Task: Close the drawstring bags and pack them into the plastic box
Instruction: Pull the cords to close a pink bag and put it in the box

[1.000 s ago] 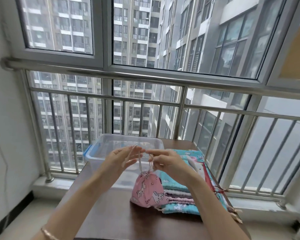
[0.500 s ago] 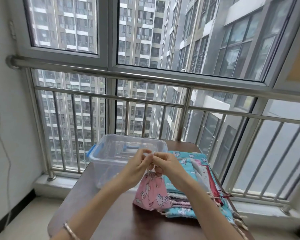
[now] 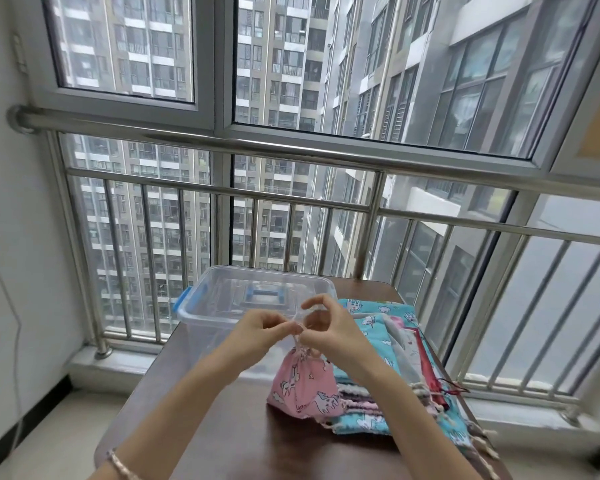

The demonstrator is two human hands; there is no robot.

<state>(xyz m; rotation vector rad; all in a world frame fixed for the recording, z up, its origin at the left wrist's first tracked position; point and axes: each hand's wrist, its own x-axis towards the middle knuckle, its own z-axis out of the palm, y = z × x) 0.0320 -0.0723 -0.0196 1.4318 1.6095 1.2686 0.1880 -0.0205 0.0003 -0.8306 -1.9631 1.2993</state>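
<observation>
A pink drawstring bag (image 3: 303,386) with a unicorn print stands on the dark wooden table (image 3: 243,441), its mouth gathered tight. My left hand (image 3: 262,329) and my right hand (image 3: 328,327) meet just above it, each pinching the bag's pale drawstring (image 3: 298,318). Right of the pink bag lies a flat stack of more drawstring bags (image 3: 388,344), mostly turquoise with cartoon prints. The clear plastic box (image 3: 222,306) with blue latches stands open behind my hands.
A steel railing (image 3: 291,199) and window run close behind the table. A white wall (image 3: 14,237) with a hanging cable is on the left. The table's right edge drops off beside the bag stack, where tasselled cords (image 3: 444,386) hang over.
My hands have come together over the pink bag, and the cords between them have shortened as the mouth cinched. The view has tilted up slightly.
</observation>
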